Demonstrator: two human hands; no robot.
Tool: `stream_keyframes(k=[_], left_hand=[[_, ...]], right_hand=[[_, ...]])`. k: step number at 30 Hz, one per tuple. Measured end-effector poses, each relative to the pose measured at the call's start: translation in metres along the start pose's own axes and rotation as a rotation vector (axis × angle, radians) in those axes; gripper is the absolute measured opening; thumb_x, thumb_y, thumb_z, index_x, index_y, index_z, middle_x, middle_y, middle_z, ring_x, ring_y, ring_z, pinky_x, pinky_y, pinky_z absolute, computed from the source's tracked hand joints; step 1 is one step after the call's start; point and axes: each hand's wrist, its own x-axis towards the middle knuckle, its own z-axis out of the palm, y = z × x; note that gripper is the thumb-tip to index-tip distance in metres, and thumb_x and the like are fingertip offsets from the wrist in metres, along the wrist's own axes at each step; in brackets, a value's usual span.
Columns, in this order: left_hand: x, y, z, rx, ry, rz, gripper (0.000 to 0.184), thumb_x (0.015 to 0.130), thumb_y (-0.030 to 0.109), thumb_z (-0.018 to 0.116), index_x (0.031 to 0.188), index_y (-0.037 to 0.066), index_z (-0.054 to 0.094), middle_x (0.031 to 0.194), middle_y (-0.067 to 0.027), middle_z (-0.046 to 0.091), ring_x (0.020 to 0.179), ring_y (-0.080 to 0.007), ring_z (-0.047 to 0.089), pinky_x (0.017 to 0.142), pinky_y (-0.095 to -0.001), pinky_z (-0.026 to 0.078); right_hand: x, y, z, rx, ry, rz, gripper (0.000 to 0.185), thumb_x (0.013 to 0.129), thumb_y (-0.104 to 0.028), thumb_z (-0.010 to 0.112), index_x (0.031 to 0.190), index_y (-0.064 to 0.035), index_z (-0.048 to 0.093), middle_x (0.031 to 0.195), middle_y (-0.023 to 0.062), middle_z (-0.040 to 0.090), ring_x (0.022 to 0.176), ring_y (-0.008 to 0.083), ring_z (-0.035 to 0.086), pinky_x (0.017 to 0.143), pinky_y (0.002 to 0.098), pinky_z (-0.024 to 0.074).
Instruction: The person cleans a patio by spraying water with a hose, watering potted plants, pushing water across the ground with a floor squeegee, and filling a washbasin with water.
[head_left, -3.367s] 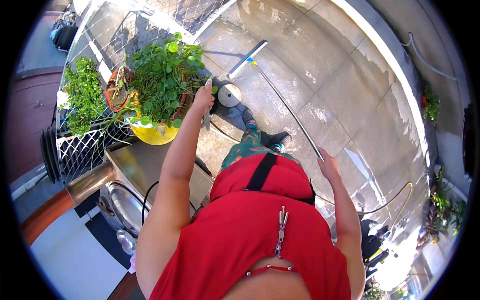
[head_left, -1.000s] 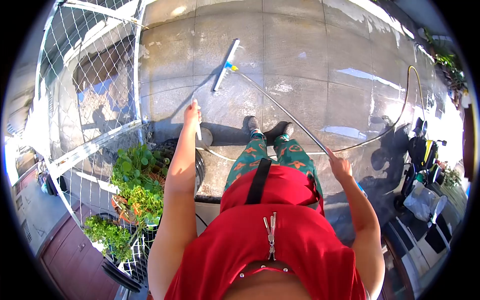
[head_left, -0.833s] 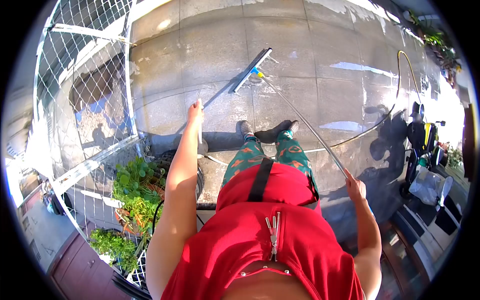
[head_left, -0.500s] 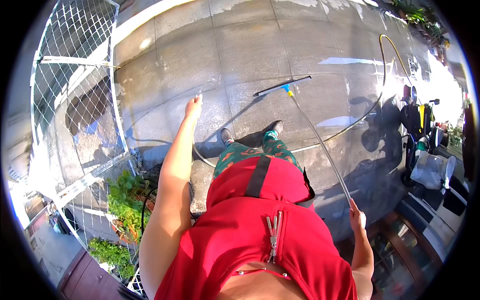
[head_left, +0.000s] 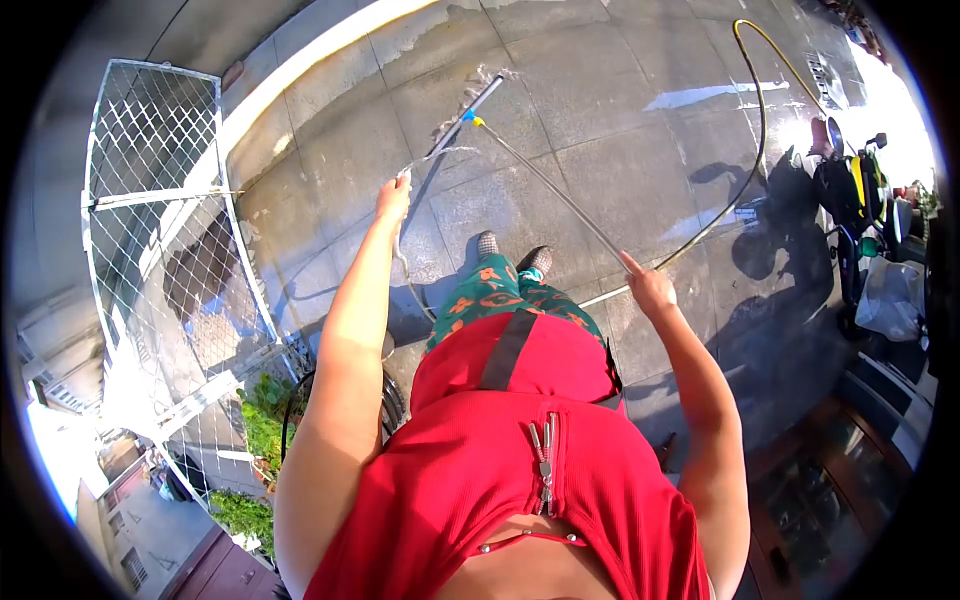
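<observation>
My left hand (head_left: pixel 393 203), arm stretched forward, is closed around the end of a garden hose (head_left: pixel 760 130). Water (head_left: pixel 445 152) sprays from it toward the floor. The hose trails down past my feet and loops off to the right. In my right hand (head_left: pixel 654 288) is the long metal pole of a floor squeegee (head_left: pixel 560 190), gripped near its upper part. Its dark blade (head_left: pixel 488 92), with a blue and yellow joint, lies slanted on the wet tiled floor (head_left: pixel 590 110) ahead, splashes along its edge.
A white chain-link gate (head_left: pixel 160 195) stands at the left, with green plants (head_left: pixel 243 512) below it. A parked motorbike (head_left: pixel 850 200) is on the right, beside a whitish plastic bag (head_left: pixel 892 300). A pale kerb (head_left: pixel 320 60) runs along the upper left.
The squeegee blade has moved forward and left and turned steeper. My right hand has come forward and inward with the pole. Water spray now shows clearly at the hose end.
</observation>
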Motion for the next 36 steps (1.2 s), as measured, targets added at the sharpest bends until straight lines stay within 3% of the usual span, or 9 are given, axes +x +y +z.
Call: stream_keyframes(k=[2, 6, 11, 15, 18, 22, 29, 32, 36], left_hand=[[-0.001, 0.025, 0.011, 0.004, 0.01, -0.021, 0.042, 0.092, 0.051, 0.049, 0.086, 0.009, 0.051, 0.055, 0.0015, 0.042, 0.041, -0.0083, 0.036, 0.038, -0.0252, 0.029], [0.03, 0.055, 0.018, -0.022, 0.058, 0.035, 0.047, 0.093, 0.051, 0.045, 0.079, 0.007, 0.053, 0.052, -0.0009, 0.045, 0.039, -0.0114, 0.041, 0.037, -0.0286, 0.034], [0.087, 0.069, 0.032, 0.048, 0.17, -0.011, 0.055, 0.092, 0.055, 0.041, 0.072, 0.005, 0.053, 0.056, -0.006, 0.05, 0.042, -0.0184, 0.047, 0.039, -0.0342, 0.037], [0.116, 0.079, 0.037, 0.081, 0.193, -0.023, 0.056, 0.092, 0.054, 0.042, 0.07, 0.004, 0.055, 0.061, -0.0096, 0.056, 0.052, -0.0238, 0.056, 0.049, -0.039, 0.042], [0.158, 0.082, 0.038, 0.157, 0.257, -0.018, 0.055, 0.091, 0.05, 0.043, 0.07, 0.002, 0.058, 0.067, -0.013, 0.061, 0.063, -0.0282, 0.06, 0.058, -0.0426, 0.044], [0.192, 0.115, 0.039, 0.181, 0.248, -0.066, 0.054, 0.092, 0.047, 0.043, 0.073, 0.0, 0.062, 0.072, -0.0148, 0.063, 0.069, -0.0308, 0.062, 0.064, -0.0442, 0.045], [0.243, 0.149, 0.045, 0.309, 0.288, -0.014, 0.056, 0.093, 0.045, 0.042, 0.079, -0.004, 0.064, 0.077, -0.0193, 0.065, 0.076, -0.0344, 0.065, 0.067, -0.0453, 0.046], [0.259, 0.169, 0.044, 0.277, 0.272, 0.008, 0.056, 0.094, 0.045, 0.044, 0.074, -0.005, 0.061, 0.066, -0.0148, 0.061, 0.063, -0.0286, 0.06, 0.061, -0.0425, 0.044], [0.248, 0.204, 0.045, 0.204, 0.18, -0.027, 0.056, 0.094, 0.044, 0.046, 0.07, -0.005, 0.059, 0.059, -0.0123, 0.057, 0.056, -0.0246, 0.055, 0.056, -0.042, 0.041]], right_hand=[[0.049, -0.047, 0.001, 0.062, 0.047, -0.02, 0.057, 0.093, -0.031, 0.048, 0.144, -0.0369, 0.023, 0.083, 0.0209, 0.066, 0.077, 0.0379, 0.065, 0.07, 0.0483, 0.0515], [0.068, -0.068, -0.017, 0.206, 0.085, 0.004, 0.052, 0.092, -0.033, 0.05, 0.141, -0.0376, 0.033, 0.087, 0.0196, 0.066, 0.08, 0.0368, 0.065, 0.07, 0.0471, 0.0517], [-0.027, 0.023, -0.019, 0.19, -0.007, 0.151, 0.048, 0.092, -0.034, 0.05, 0.138, -0.0398, 0.038, 0.082, 0.0204, 0.066, 0.076, 0.0385, 0.064, 0.067, 0.0487, 0.0499], [-0.126, 0.092, -0.031, 0.154, -0.033, 0.222, 0.051, 0.088, -0.025, 0.055, 0.137, -0.0346, 0.041, 0.073, 0.0214, 0.063, 0.068, 0.0391, 0.063, 0.062, 0.0495, 0.0493], [-0.144, 0.112, -0.052, 0.091, -0.022, 0.233, 0.052, 0.088, -0.022, 0.055, 0.137, -0.0313, 0.042, 0.071, 0.0192, 0.063, 0.066, 0.0378, 0.062, 0.057, 0.049, 0.0488], [-0.073, 0.093, -0.078, 0.092, -0.097, 0.231, 0.052, 0.089, -0.024, 0.053, 0.139, -0.0348, 0.038, 0.073, 0.0195, 0.064, 0.068, 0.038, 0.063, 0.061, 0.0494, 0.049], [0.166, -0.042, -0.125, 0.199, 0.043, 0.137, 0.051, 0.093, -0.032, 0.049, 0.14, -0.0388, 0.031, 0.076, 0.0213, 0.065, 0.071, 0.0395, 0.064, 0.062, 0.0496, 0.0501], [0.193, -0.06, -0.136, 0.317, 0.097, 0.131, 0.047, 0.093, -0.033, 0.049, 0.138, -0.0376, 0.037, 0.08, 0.0216, 0.065, 0.076, 0.0398, 0.064, 0.066, 0.0493, 0.0504], [0.129, -0.023, -0.126, 0.341, -0.017, 0.304, 0.047, 0.092, -0.035, 0.051, 0.137, -0.0405, 0.038, 0.083, 0.0225, 0.065, 0.079, 0.0407, 0.064, 0.068, 0.0497, 0.0496]])
